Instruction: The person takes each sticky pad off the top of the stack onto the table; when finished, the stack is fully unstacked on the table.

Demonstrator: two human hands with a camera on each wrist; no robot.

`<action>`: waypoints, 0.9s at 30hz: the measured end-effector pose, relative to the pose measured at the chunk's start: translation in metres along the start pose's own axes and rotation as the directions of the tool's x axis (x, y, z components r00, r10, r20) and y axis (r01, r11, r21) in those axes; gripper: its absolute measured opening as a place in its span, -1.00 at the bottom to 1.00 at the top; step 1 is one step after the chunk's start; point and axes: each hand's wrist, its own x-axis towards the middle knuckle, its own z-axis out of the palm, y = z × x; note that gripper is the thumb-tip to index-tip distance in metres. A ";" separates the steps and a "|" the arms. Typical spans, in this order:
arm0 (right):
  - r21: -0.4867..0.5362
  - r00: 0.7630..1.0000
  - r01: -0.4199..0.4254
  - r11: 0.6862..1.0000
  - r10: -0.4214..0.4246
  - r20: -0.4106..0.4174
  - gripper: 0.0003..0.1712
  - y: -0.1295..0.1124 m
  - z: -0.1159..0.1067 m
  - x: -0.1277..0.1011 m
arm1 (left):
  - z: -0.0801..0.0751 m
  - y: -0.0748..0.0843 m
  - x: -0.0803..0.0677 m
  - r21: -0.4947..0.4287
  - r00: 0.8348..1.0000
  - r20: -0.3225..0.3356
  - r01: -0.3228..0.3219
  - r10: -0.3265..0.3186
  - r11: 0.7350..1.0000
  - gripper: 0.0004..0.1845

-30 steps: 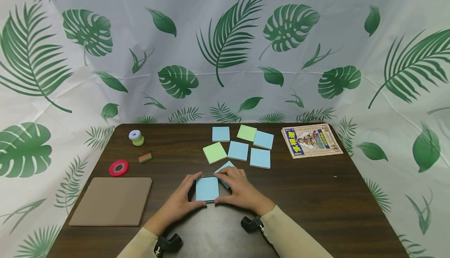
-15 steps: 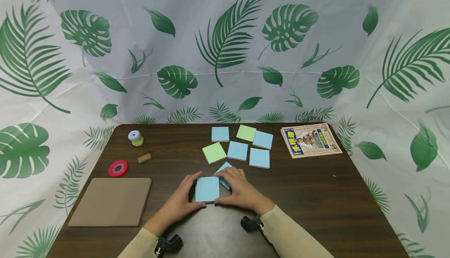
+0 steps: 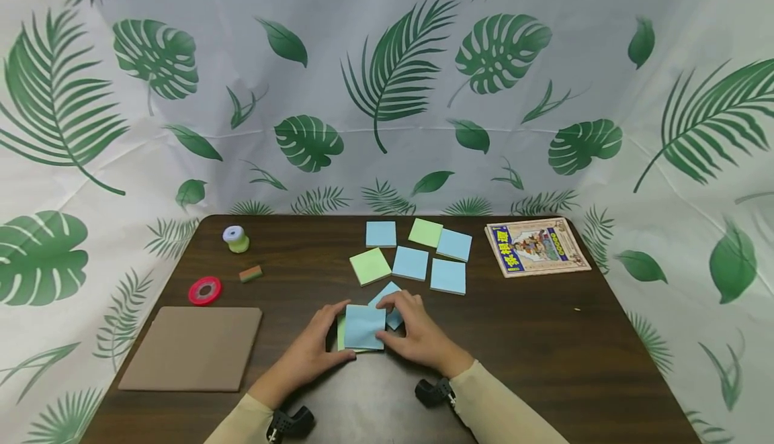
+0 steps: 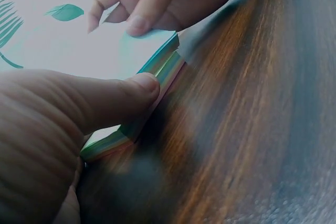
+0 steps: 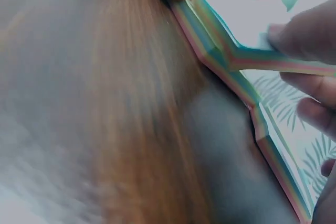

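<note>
Between both hands, blue pad (image 3: 364,326) (green beneath), skewed

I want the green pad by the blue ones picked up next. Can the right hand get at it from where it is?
Probably yes. The right hand holds the blue pad at the near edge, and the green pad lies just beyond it, with only a tilted blue pad between. It would have to let go first.

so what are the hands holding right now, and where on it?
Both hold the blue sticky-note pad: left hand on its left edge, right hand pinching its right side, over a green pad.
</note>
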 end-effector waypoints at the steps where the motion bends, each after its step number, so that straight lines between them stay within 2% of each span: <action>1: 0.028 1.000 -0.004 1.000 0.005 -0.020 -0.46 0.000 0.001 -0.001 | 0.000 0.000 0.000 0.000 1.000 -0.002 -0.002 0.002 1.000 0.05; 4: 0.197 0.995 -0.023 0.980 0.041 -0.089 -0.54 -0.001 0.001 -0.005 | -0.001 0.001 -0.001 -0.017 1.000 0.015 0.018 -0.018 1.000 0.04; 6: 0.355 0.988 -0.028 0.934 0.081 -0.134 -0.59 -0.001 -0.001 -0.009 | -0.002 0.001 0.000 -0.027 0.999 0.028 0.034 -0.034 0.999 0.04; 9: 0.486 0.964 -0.053 0.872 0.171 -0.202 -0.61 0.000 -0.008 -0.017 | -0.002 0.001 0.000 -0.033 0.998 0.037 0.043 -0.042 0.999 0.04; 10: 0.505 0.956 -0.058 0.861 0.194 -0.220 -0.62 0.001 -0.011 -0.021 | -0.002 0.001 0.000 -0.031 0.999 0.035 0.041 -0.040 0.999 0.05; 14: 0.452 0.927 -0.115 0.884 0.259 -0.272 -0.66 0.008 -0.024 -0.038 | -0.001 0.000 -0.002 -0.020 0.999 0.025 0.033 -0.033 0.999 0.06; 19: 0.368 0.907 -0.122 0.922 0.254 -0.335 -0.72 0.015 -0.043 -0.058 | -0.001 -0.001 -0.003 -0.021 0.999 0.019 0.034 -0.033 0.999 0.06; 24: 0.247 0.893 -0.127 0.961 0.219 -0.393 -0.75 0.022 -0.060 -0.070 | -0.002 -0.001 -0.001 -0.012 1.000 0.009 0.025 -0.025 1.000 0.06; 27: 0.128 0.897 -0.180 0.975 0.216 -0.385 -0.70 0.027 -0.063 -0.073 | -0.002 -0.001 -0.001 -0.008 1.000 0.008 0.021 -0.021 1.000 0.06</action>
